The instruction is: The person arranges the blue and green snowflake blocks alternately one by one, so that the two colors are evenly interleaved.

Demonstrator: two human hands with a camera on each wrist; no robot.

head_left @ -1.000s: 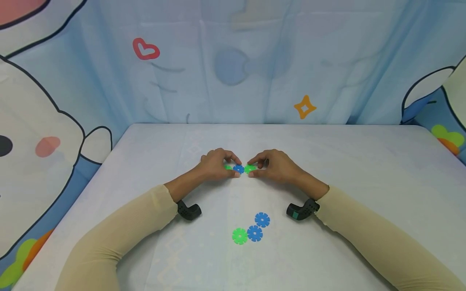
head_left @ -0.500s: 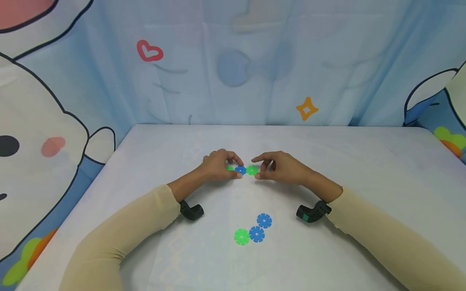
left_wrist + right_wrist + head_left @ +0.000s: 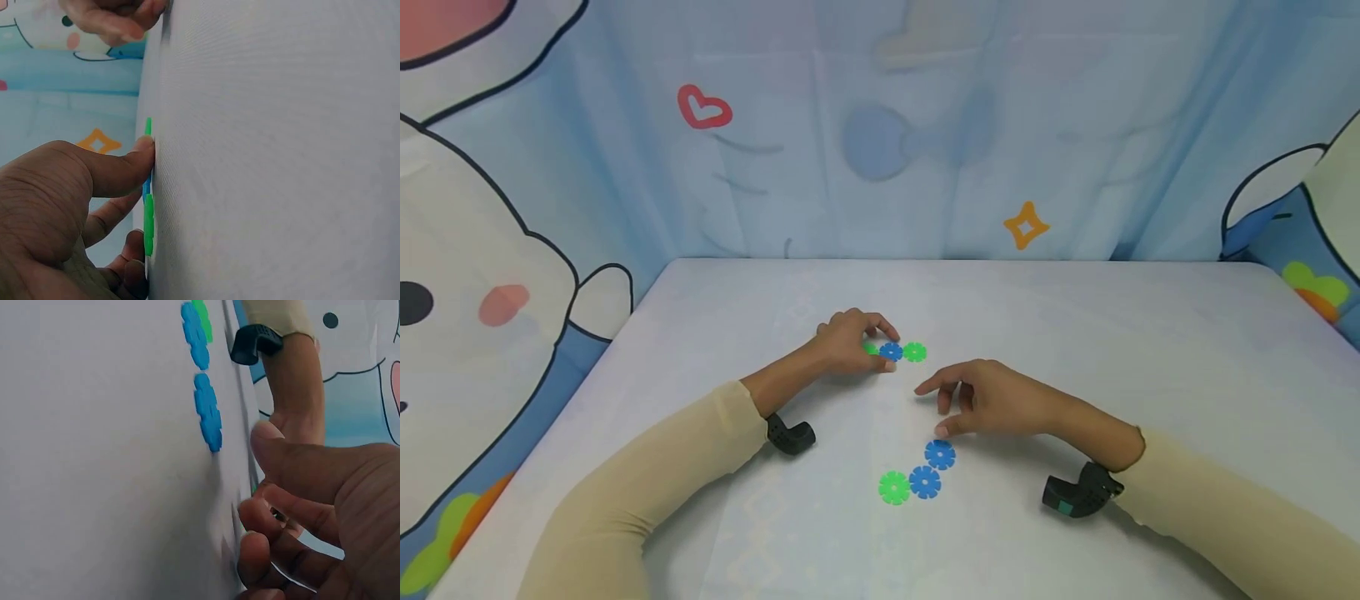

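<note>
On the far part of the table, my left hand (image 3: 850, 343) pinches a blue notched disc (image 3: 891, 352) by its edges between thumb and index finger. A green notched disc (image 3: 915, 352) stands at its right side; another green disc (image 3: 149, 225) lies at its left, partly under the hand. Together they form a row flat on the table. My right hand (image 3: 996, 400) hovers nearer, fingers loosely bent, holding nothing. Just below its thumb lies a blue disc (image 3: 940, 454), seen apart from the thumb in the right wrist view.
A second blue disc (image 3: 925, 482) and a green disc (image 3: 894, 487) lie beside that near blue disc, in a bent row. The white cloth-covered table (image 3: 1120, 333) ends at a printed blue curtain (image 3: 775, 192). Each wrist wears a black camera.
My right hand has let go of the right-hand green disc and moved nearer and to the right, above the near discs. The left hand stays at the far row.
</note>
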